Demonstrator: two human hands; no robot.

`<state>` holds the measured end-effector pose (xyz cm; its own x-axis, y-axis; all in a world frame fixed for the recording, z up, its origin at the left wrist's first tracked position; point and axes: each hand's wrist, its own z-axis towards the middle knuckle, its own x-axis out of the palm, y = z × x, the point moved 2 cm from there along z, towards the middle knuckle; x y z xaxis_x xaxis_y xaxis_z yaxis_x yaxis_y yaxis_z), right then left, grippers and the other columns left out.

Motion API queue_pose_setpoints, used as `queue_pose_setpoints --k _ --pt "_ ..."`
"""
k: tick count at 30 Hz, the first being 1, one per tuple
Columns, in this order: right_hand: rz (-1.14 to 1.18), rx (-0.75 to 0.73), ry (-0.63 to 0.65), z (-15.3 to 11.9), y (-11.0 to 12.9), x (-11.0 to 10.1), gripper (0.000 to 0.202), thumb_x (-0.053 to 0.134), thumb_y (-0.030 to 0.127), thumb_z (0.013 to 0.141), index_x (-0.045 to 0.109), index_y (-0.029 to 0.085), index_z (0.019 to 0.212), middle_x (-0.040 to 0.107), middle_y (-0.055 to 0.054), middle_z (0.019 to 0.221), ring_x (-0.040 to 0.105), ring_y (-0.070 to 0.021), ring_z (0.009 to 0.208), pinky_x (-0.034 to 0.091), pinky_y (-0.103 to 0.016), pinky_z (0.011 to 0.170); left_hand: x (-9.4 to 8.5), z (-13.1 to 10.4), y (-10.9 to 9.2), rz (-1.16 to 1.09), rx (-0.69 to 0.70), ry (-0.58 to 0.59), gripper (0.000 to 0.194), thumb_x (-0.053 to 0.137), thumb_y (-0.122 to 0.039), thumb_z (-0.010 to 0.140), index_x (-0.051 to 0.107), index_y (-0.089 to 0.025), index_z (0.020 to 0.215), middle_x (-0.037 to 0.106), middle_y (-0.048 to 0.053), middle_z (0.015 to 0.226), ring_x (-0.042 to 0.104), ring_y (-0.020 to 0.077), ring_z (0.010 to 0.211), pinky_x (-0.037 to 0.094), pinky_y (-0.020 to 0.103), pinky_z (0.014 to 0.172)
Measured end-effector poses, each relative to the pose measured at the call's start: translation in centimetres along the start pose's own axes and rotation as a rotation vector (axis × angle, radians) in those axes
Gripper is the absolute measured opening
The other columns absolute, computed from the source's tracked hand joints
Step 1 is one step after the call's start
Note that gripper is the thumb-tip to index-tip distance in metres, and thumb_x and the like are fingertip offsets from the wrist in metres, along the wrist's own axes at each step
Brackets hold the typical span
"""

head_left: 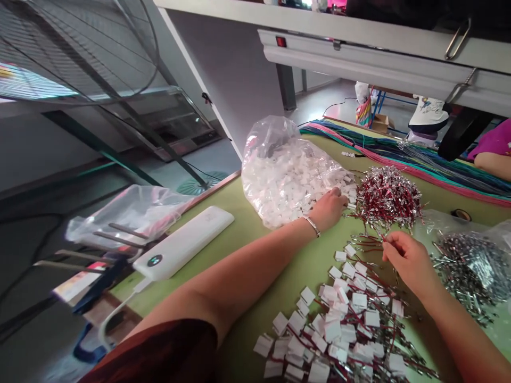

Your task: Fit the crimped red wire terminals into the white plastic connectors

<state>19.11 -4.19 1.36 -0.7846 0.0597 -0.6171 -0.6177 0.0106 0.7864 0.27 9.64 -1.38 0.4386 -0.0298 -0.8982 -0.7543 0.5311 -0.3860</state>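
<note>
My left hand (329,208) reaches to the mouth of a clear plastic bag (275,133) full of small white connector housings (293,178). Its fingers curl down among loose housings, and the fingertips are partly hidden. My right hand (408,259) pinches a short red wire (384,239) between thumb and forefinger. Just beyond it is a heap of red wires with metal terminals (389,197). Several more red wires lie spread out left of my right hand. Nearer to me is a pile of white housings fitted with red wires (339,319).
A white power bank (183,242) with a cable lies at the table's left edge. Metal terminals in a plastic bag (475,266) are at the right, near a black tape roll (461,214). Bundled coloured wires (399,159) run along the back. Another person's arm (495,164) shows far right.
</note>
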Motion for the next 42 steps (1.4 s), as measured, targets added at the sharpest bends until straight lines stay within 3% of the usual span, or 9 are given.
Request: queue_pose_setpoints --k 6,10,15,19,24,28,36,42 --pt "0.243 0.221 0.086 0.1 -0.7 0.0 0.017 0.056 0.036 0.075 0.054 0.02 0.07 0.038 0.008 0.052 0.032 -0.0092 0.047 0.025 -0.023 0.045 -0.2 -0.6 0.2 0.037 -0.04 0.04 0.023 0.047 -0.015 0.085 0.066 -0.014 0.099 0.056 0.011 0.095 0.059 0.0204 0.082 0.048 0.031 0.077" --pt "0.253 0.22 0.102 0.0 -0.5 0.0 0.024 0.056 0.042 0.078 0.059 0.018 0.076 0.04 0.007 0.055 0.034 -0.0093 0.049 0.025 -0.023 0.048 -0.4 -0.8 0.6 0.038 -0.083 0.04 0.02 0.053 -0.018 0.083 0.068 -0.013 0.095 0.057 0.011 0.096 0.059 0.0217 0.087 0.048 0.031 0.082" --pt "0.189 0.182 0.061 -0.2 -0.7 -0.3 0.026 0.055 0.043 0.079 0.062 0.018 0.077 0.043 0.006 0.054 0.036 -0.0096 0.048 0.027 -0.023 0.046 -1.1 -0.7 0.6 -0.103 -0.107 -0.01 0.016 0.06 -0.016 0.076 0.067 -0.016 0.09 0.06 0.005 0.082 0.058 0.0175 0.077 0.048 0.03 0.074" --pt "-0.028 -0.029 -0.069 -0.6 -0.2 -0.6 0.022 0.053 0.037 0.082 0.062 0.019 0.073 0.052 0.003 0.055 0.043 -0.0107 0.049 0.033 -0.024 0.048 -1.8 -1.1 -0.9 -0.544 -0.24 0.078 0.019 0.061 -0.018 0.078 0.066 -0.014 0.096 0.06 0.001 0.07 0.056 0.0109 0.062 0.047 0.024 0.061" --pt "-0.434 -0.387 -0.239 -1.5 0.8 -0.6 0.019 0.049 0.029 0.087 0.063 0.021 0.075 0.063 -0.001 0.062 0.054 -0.014 0.056 0.038 -0.027 0.057 -1.3 -2.6 -4.3 -1.299 -0.384 0.362 0.016 0.063 -0.015 0.082 0.069 -0.013 0.097 0.063 0.0 0.064 0.056 0.0054 0.055 0.046 0.019 0.057" --pt "-0.611 -0.498 -0.288 -1.8 1.0 -0.6 0.022 0.047 0.025 0.09 0.062 0.021 0.075 0.066 -0.003 0.067 0.056 -0.0147 0.058 0.036 -0.027 0.057 -0.7 -3.4 -5.5 -1.55 -0.459 0.46 0.014 0.067 -0.008 0.079 0.07 -0.011 0.092 0.065 0.0 0.065 0.058 0.0048 0.056 0.047 0.019 0.059" --pt "-0.553 -0.453 -0.266 -1.5 0.7 -0.7 0.021 0.046 0.026 0.091 0.061 0.022 0.077 0.066 -0.002 0.066 0.057 -0.0149 0.058 0.037 -0.026 0.057 -0.2 -3.7 -5.6 -1.565 -0.38 0.515 0.02 0.068 -0.007 0.075 0.071 -0.013 0.094 0.065 0.0 0.063 0.059 0.0065 0.056 0.046 0.02 0.057" --pt "-0.528 -0.448 -0.281 -1.4 0.3 -0.9 0.02 0.046 0.028 0.09 0.061 0.021 0.077 0.064 -0.001 0.066 0.056 -0.0144 0.058 0.038 -0.027 0.058 -0.6 -3.6 -5.8 -1.317 -0.227 0.419 0.026 0.064 -0.009 0.076 0.07 -0.016 0.1 0.063 -0.003 0.067 0.051 0.004 0.053 0.045 0.018 0.055"
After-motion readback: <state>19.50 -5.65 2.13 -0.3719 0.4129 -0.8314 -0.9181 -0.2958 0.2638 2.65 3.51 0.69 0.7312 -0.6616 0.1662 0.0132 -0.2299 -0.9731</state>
